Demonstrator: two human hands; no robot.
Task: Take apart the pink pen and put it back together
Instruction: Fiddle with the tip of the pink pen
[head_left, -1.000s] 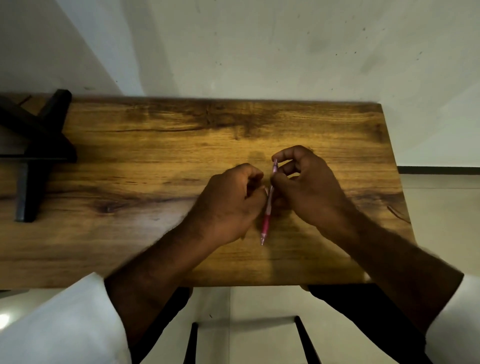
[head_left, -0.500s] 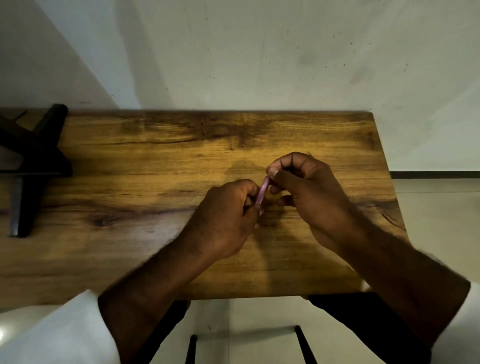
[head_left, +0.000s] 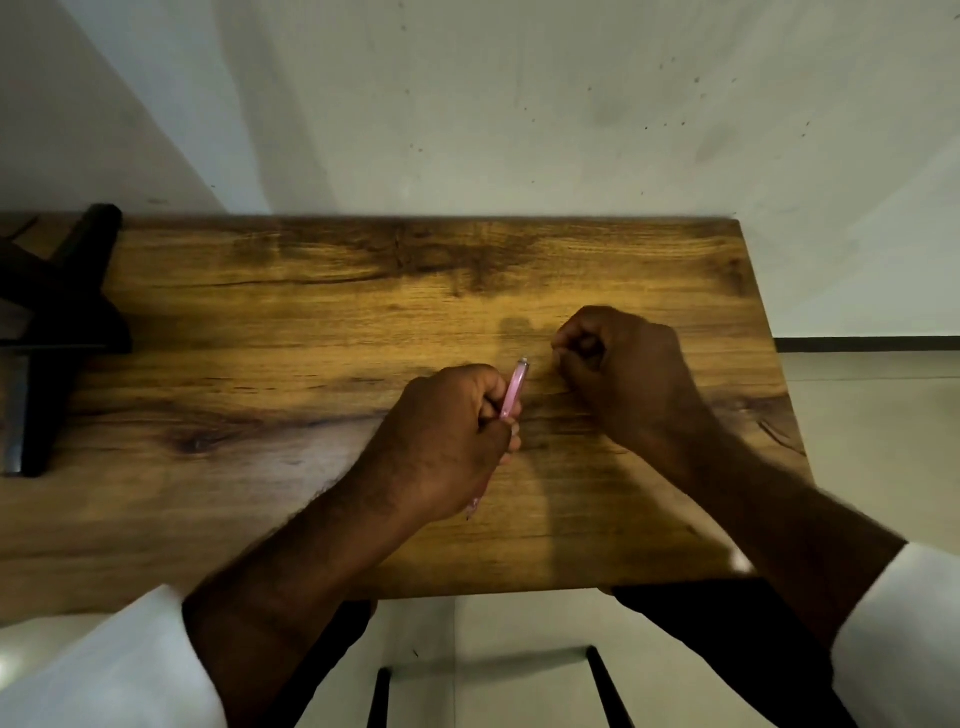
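The pink pen (head_left: 514, 388) is held in my left hand (head_left: 447, 441) above the middle of the wooden table (head_left: 260, 322). Its upper end with a pale tip sticks out past my fingers, pointing away and to the right; a bit of its lower end shows under my palm. My right hand (head_left: 618, 374) hovers just right of the pen's upper end, apart from it, with fingers curled into a fist. Whether something small sits inside that fist is hidden.
A black stand (head_left: 47, 332) rests on the table's left end. A pale wall rises behind the table. The right table edge lies close to my right forearm, and dark chair legs (head_left: 597, 680) show below the near edge.
Both hands were gripping the pen together. My right hand has now pulled off it to the right and closed, while my left hand keeps the pen, tilted further.
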